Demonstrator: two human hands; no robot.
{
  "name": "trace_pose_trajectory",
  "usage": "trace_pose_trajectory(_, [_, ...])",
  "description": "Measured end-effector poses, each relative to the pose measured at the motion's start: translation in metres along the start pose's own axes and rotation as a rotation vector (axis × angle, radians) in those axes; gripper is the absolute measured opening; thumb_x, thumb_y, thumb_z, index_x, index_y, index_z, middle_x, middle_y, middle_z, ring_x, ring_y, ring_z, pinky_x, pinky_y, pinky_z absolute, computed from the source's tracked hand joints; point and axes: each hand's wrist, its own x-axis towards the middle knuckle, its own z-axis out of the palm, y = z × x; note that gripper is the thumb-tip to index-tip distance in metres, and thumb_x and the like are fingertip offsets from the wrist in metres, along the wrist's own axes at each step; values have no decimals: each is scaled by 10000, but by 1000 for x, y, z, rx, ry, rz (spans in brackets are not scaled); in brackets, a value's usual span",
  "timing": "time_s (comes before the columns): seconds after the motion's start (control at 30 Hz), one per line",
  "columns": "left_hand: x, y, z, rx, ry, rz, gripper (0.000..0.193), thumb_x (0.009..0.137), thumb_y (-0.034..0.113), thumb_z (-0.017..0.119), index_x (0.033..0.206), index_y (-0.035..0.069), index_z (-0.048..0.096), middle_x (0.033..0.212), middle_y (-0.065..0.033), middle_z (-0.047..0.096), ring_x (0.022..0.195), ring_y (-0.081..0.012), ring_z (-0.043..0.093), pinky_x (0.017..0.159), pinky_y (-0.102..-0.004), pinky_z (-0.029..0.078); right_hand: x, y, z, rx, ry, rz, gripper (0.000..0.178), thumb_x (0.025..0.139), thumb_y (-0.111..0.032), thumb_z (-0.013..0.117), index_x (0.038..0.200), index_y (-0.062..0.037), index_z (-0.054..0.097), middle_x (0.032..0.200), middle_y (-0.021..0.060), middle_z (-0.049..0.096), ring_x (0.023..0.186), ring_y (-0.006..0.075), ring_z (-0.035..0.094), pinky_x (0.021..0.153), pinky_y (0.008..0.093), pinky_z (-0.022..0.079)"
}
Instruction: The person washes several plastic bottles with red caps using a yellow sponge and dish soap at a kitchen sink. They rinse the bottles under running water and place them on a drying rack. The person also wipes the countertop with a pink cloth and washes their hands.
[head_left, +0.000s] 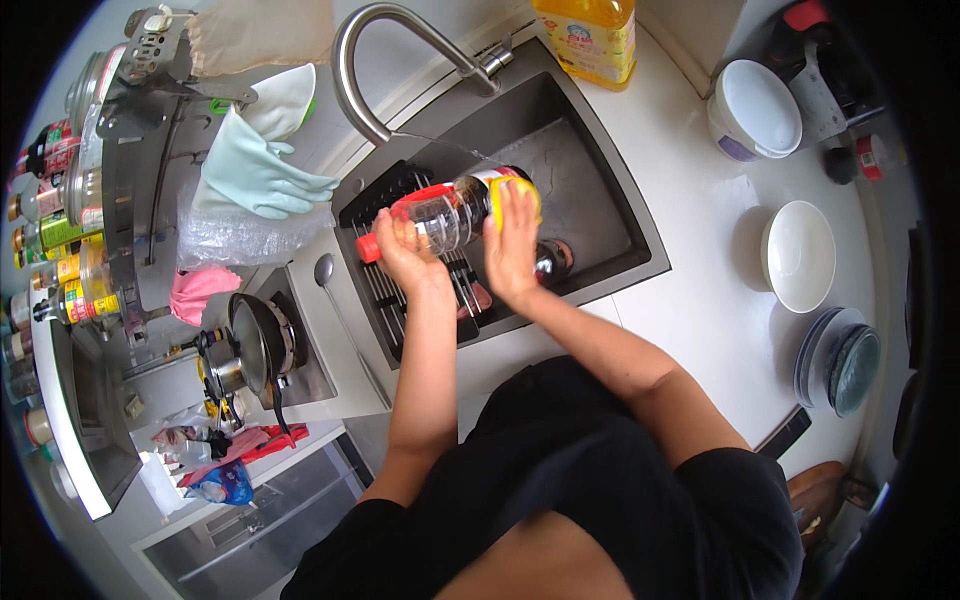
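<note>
A clear plastic bottle (444, 224) with a red cap and dark liquid in it lies tilted over the sink (580, 130). My left hand (408, 252) is wrapped round its narrow end, close to the cap. Against the bottle's wide end, my right hand (514, 240) presses a yellow sponge (533, 205), its fingers laid along it. A thin stream of water runs from the curved metal faucet (345, 65) toward the bottle. Partly hidden beside my right wrist, a second dark bottle (553, 261) lies in the sink. Below my left hand is a drying rack (392, 310).
White bowls (798, 257) and stacked plates (822, 350) stand on the right counter. A jug of yellow oil (590, 40) is behind the sink. To the left are a long spoon (350, 325), hanging pale rubber gloves (255, 165), a pan (252, 345) and shelved jars.
</note>
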Motion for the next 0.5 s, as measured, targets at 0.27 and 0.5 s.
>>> trace_pose_trajectory(0.27, [-12, -2, 18, 38, -81, 118, 393, 817, 403, 623, 1122, 167, 546, 1026, -11, 533, 930, -120, 497, 760, -269, 423, 77, 37, 48, 537, 214, 536, 594, 984, -368, 287, 1391, 61, 225, 1461, 222, 229, 1351, 313, 254, 1104, 348, 209])
trace_pose_trajectory(0.5, [3, -10, 18, 89, -180, 74, 398, 839, 398, 601, 1144, 149, 540, 1068, -41, 541, 982, -167, 481, 801, -306, 418, 107, 72, 10, 1044, -91, 1190, 555, 954, -541, 258, 1127, -93, 536, 1065, 111, 629, 948, 276, 613, 835, 505, 473])
